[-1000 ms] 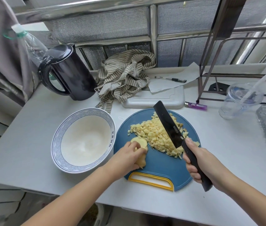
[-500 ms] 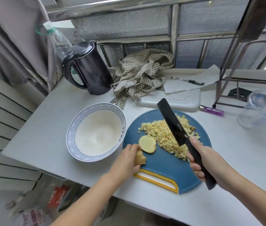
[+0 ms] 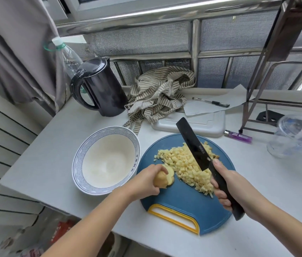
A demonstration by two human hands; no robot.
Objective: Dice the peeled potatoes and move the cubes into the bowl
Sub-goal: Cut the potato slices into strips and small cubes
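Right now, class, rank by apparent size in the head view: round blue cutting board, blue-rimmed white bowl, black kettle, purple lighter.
Round blue cutting board
Blue-rimmed white bowl and black kettle: alike, kettle farther back
Purple lighter

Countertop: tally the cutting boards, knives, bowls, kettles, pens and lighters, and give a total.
cutting boards: 2 (blue board, white board)
knife: 1
bowl: 1
kettle: 1
pen: 1
lighter: 1
Total: 7
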